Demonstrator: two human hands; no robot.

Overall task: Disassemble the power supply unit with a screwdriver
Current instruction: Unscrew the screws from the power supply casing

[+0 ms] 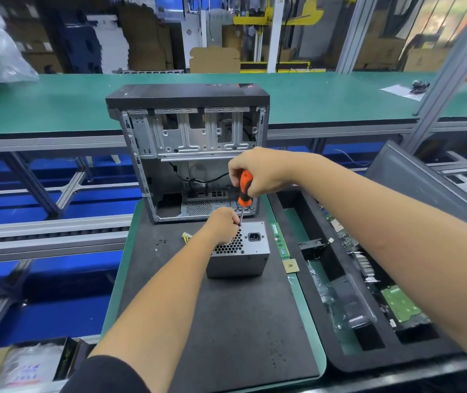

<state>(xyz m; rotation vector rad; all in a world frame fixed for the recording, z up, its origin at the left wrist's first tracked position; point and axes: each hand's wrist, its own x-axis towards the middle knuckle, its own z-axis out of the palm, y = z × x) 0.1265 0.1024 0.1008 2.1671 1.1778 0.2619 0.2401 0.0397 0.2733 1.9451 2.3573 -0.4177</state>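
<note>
Standing behind on the dark surface (226, 321), the gutted computer case (189, 154) leaves the power supply unit (243, 251) free in front, vent upward for screw access. I see my right hand (258, 174) gripping the screwdriver (244, 191) upright, while my left hand (222, 224) pinches its shaft, steadying the tip at a corner screw.

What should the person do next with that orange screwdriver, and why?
Probably turn the screwdriver to loosen a screw. The right hand grips its handle, held upright, with the tip down at the far top edge of the power supply unit, and the left hand rests there by the tip. The screw itself is hidden.
</note>
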